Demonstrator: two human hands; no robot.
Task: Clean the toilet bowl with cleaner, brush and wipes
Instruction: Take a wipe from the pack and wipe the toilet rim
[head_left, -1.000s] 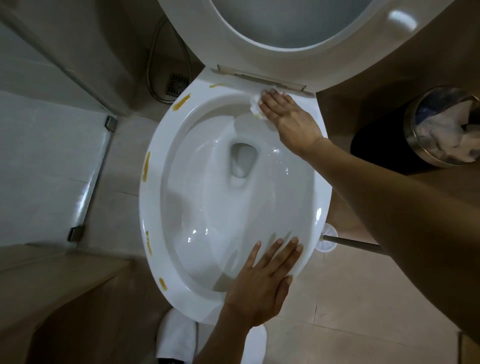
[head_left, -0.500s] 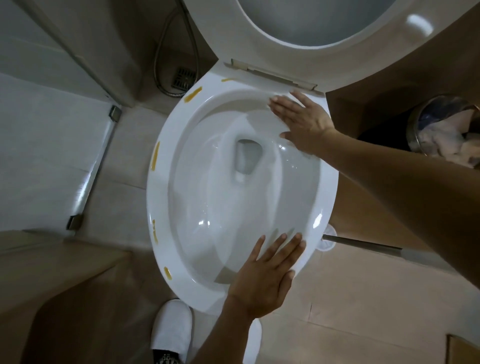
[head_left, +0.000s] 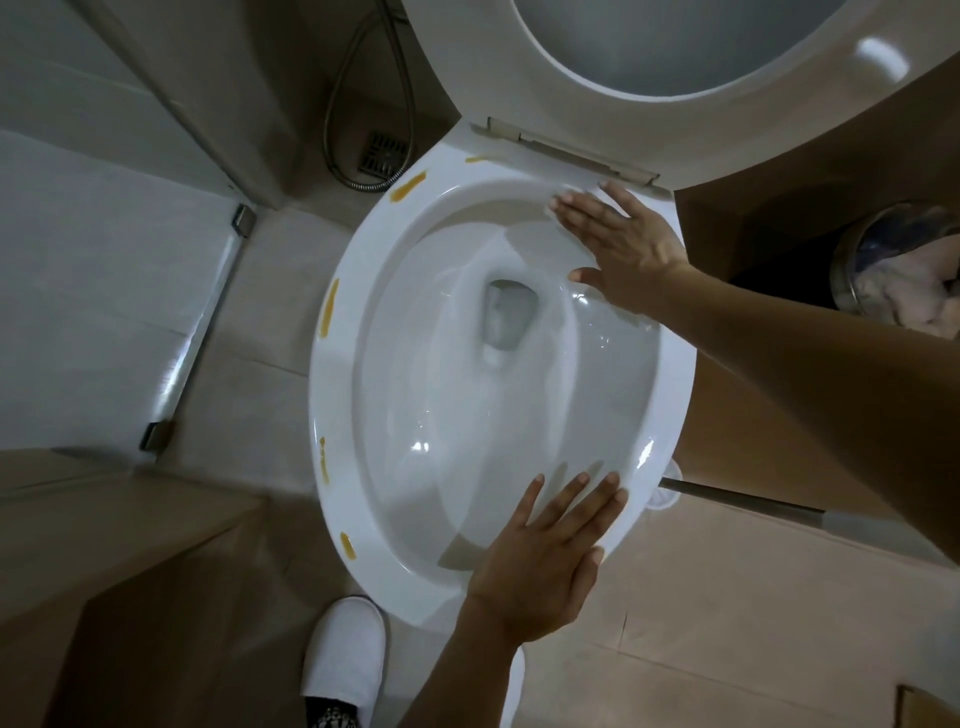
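Toilet bowl (head_left: 363, 519) seen from above, filling the centre of the view, with its seat (head_left: 519, 67) raised at 12 o'clock. Right hand (head_left: 618, 244) lies flat, fingers spread, on the rim at about 1 o'clock, just below the hinge (head_left: 566, 148); whether a wipe sits beneath the palm cannot be told. Left hand (head_left: 545, 561) rests open, fingers extended, on the rim at 5 o'clock, gripping nothing. Yellow-orange stains mark the rim on its left side: one at 11 o'clock (head_left: 408, 188), a small one near the hinge (head_left: 476, 158), a long one at 9 o'clock (head_left: 329, 309), and two lower ones at 8 o'clock (head_left: 323, 460) and 7 o'clock (head_left: 347, 544). Water stands in the drain opening (head_left: 506, 319) at the bowl's centre. Brush (head_left: 727, 498) lies on the floor at 4 o'clock, its white head against the bowl's outer wall. Bin (head_left: 904, 270) holding crumpled paper stands at 3 o'clock. Hose (head_left: 363, 104) and floor drain (head_left: 383, 153) lie at 11 o'clock. White slipper (head_left: 345, 654) shows at 6 o'clock
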